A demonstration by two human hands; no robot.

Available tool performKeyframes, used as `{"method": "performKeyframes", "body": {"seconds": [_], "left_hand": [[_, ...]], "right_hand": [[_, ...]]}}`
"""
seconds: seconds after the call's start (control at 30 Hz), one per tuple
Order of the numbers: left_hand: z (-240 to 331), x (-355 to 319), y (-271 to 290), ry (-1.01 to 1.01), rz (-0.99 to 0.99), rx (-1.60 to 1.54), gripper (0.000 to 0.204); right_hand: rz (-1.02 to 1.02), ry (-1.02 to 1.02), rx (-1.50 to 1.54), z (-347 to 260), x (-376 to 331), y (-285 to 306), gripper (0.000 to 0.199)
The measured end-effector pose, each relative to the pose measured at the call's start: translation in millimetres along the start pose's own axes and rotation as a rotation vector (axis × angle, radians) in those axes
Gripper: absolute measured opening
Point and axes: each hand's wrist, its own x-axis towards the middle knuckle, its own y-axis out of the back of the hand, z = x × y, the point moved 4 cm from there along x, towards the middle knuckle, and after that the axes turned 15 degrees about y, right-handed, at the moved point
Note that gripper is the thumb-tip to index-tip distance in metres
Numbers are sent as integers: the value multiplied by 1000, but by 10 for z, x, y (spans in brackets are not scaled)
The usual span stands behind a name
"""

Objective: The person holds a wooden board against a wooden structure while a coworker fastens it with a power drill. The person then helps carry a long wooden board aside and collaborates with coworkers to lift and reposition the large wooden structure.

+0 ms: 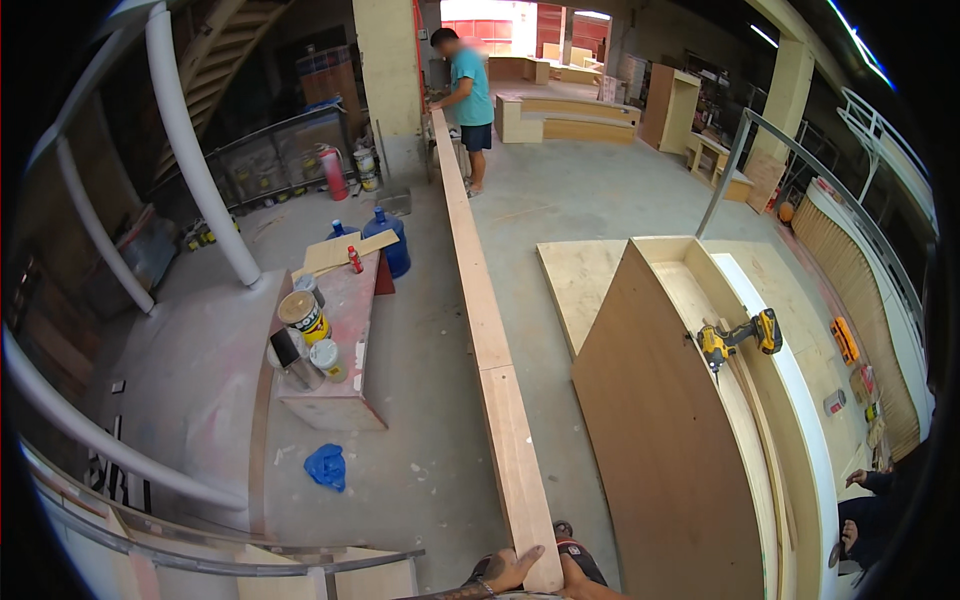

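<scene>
A long wooden beam, pale and seamed partway along, stretches from my body at the lower edge to the far end of the room. My left hand is closed on its near end, with the thumb across the top face and the other fingers over the left side. Against the beam's right side is my right hand, partly cut off by the lower edge; its fingers are hidden beneath the wood. At the far end a person in a teal shirt stands with a hand at the beam.
On the left, a stained low table carries paint cans and a red bottle; a blue plastic bag lies on the floor. On the right stands a wooden cabinet with a yellow cordless drill on it. Another person's hands show at the right edge.
</scene>
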Motion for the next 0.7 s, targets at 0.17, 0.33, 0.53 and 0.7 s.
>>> {"method": "performKeyframes", "body": {"seconds": [0.17,0.33,0.53,0.7], "left_hand": [[-65,72,-40,37,-57,24,56],[-133,111,-75,-20,-31,-13,55],[-138,227,-174,-3,-76,62,52],[48,-6,-113,-110,2,-68,55]], "right_hand": [[-63,-41,7,15,69,82,47],[-60,-81,79,17,70,85,46],[-46,-9,9,-80,15,170,47],[-73,18,-13,-62,82,177,47]]}}
